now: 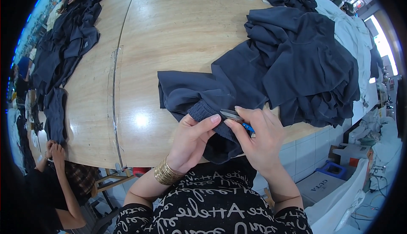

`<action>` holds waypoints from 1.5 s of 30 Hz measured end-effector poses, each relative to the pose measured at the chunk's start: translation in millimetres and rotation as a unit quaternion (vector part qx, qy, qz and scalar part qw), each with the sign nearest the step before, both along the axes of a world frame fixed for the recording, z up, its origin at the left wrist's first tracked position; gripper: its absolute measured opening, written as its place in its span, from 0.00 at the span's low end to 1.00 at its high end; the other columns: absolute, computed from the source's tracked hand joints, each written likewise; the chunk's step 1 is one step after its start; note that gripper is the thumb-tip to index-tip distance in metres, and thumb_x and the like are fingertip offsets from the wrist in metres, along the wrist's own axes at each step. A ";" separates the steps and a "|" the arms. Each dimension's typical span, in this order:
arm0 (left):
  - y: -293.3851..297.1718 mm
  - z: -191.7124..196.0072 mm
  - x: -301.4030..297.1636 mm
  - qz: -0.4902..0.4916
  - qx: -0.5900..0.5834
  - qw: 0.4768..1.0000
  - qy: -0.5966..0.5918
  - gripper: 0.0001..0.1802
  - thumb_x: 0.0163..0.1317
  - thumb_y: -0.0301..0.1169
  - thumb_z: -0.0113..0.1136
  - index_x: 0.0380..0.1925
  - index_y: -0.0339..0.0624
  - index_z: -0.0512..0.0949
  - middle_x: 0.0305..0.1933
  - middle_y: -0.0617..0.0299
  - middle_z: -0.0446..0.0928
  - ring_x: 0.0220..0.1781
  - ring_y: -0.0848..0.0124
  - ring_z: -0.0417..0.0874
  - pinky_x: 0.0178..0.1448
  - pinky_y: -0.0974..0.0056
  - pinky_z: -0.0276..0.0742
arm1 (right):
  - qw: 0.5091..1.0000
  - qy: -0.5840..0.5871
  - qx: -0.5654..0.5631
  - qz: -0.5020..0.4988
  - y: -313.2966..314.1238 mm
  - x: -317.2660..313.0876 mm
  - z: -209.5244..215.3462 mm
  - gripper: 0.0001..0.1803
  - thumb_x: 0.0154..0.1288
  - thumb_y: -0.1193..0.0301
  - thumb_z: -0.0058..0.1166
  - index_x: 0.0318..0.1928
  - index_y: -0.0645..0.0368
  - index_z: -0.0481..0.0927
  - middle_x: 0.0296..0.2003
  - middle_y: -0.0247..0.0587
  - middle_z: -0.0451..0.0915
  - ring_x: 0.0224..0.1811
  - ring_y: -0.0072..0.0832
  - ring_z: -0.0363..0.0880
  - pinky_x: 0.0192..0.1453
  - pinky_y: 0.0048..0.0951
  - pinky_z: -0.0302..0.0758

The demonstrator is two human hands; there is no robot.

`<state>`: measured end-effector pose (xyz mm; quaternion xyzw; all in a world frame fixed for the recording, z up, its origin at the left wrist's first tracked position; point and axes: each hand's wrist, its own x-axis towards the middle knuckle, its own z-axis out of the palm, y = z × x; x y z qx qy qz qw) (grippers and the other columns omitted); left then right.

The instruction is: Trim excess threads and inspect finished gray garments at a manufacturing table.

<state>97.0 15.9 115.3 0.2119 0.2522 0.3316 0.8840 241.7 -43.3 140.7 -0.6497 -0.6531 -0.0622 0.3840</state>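
Note:
A dark navy garment (pixel 186 85) lies at the table's near edge, its gathered elastic waistband (pixel 202 109) bunched up toward me. My left hand (pixel 193 138) pinches that waistband between thumb and fingers, and gold bangles circle the wrist. In my right hand (pixel 260 136) are small thread snips (pixel 231 115) with metal blades and a blue part showing by the palm. The blades point left and lie against the cloth, close to my left thumb. Part of the garment hangs over the edge below my hands.
A heap of dark garments (pixel 305 60) covers the table's right side, with pale cloth (pixel 352 43) beyond it. A seam crosses the wooden tabletop (pixel 169 30). At left, another person's hands (pixel 55 149) touch dark clothing (pixel 55 111). A cardboard box (pixel 318 187) and blue stool (pixel 331 169) stand low right.

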 end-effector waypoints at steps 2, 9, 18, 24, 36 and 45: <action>0.0 -0.4 -0.2 -0.006 -0.012 1.000 -0.019 0.14 0.62 0.25 0.55 0.49 0.39 0.74 0.48 0.61 0.78 0.51 0.73 0.77 0.58 0.64 0.71 | 1.000 0.006 0.004 -0.001 0.0 -0.5 -1.4 0.12 0.50 0.67 0.64 0.34 0.58 0.79 0.20 0.31 0.74 0.20 0.25 0.68 0.23 0.25 0.63; -1.8 -3.0 0.7 -0.021 -0.030 0.999 -0.036 0.14 0.63 0.26 0.54 0.49 0.40 0.74 0.50 0.61 0.77 0.53 0.73 0.76 0.60 0.64 0.70 | 1.000 0.014 0.015 -0.004 -0.8 -1.6 -1.6 0.11 0.51 0.68 0.64 0.34 0.57 0.79 0.20 0.31 0.74 0.20 0.25 0.69 0.23 0.25 0.64; 17.7 -0.7 -4.2 0.082 0.015 0.997 -0.006 0.20 0.67 0.33 0.50 0.57 0.39 0.64 0.58 0.57 0.70 0.58 0.66 0.73 0.62 0.59 0.69 | 0.909 0.413 -0.044 -0.040 -0.4 8.0 -5.6 0.13 0.51 0.70 0.66 0.37 0.56 0.77 0.20 0.26 0.69 0.20 0.14 0.62 0.23 0.19 0.59; 46.1 -68.2 -56.5 0.142 0.082 0.981 0.104 0.25 0.71 0.42 0.42 0.62 0.39 0.58 0.52 0.60 0.70 0.51 0.72 0.74 0.59 0.62 0.69 | 0.914 0.374 -0.123 -0.098 -13.5 40.6 -0.1 0.06 0.57 0.74 0.60 0.35 0.60 0.79 0.18 0.21 0.57 0.20 0.11 0.52 0.24 0.16 0.50; 34.0 -56.6 -76.2 0.002 0.172 0.940 0.294 0.27 0.70 0.34 0.44 0.66 0.40 0.52 0.56 0.58 0.67 0.54 0.71 0.72 0.59 0.63 0.71 | 0.917 0.353 -0.155 -0.105 -17.1 38.7 -9.4 0.04 0.62 0.76 0.54 0.35 0.64 0.80 0.20 0.26 0.70 0.20 0.11 0.61 0.25 0.15 0.56; 37.7 -53.9 -73.8 -0.055 0.178 0.939 0.291 0.36 0.64 0.40 0.54 0.66 0.38 0.51 0.63 0.51 0.63 0.63 0.66 0.66 0.63 0.62 0.66 | 0.896 0.379 -0.229 -0.033 -15.0 17.9 -23.2 0.05 0.59 0.77 0.56 0.36 0.63 0.80 0.25 0.31 0.76 0.24 0.13 0.71 0.29 0.17 0.66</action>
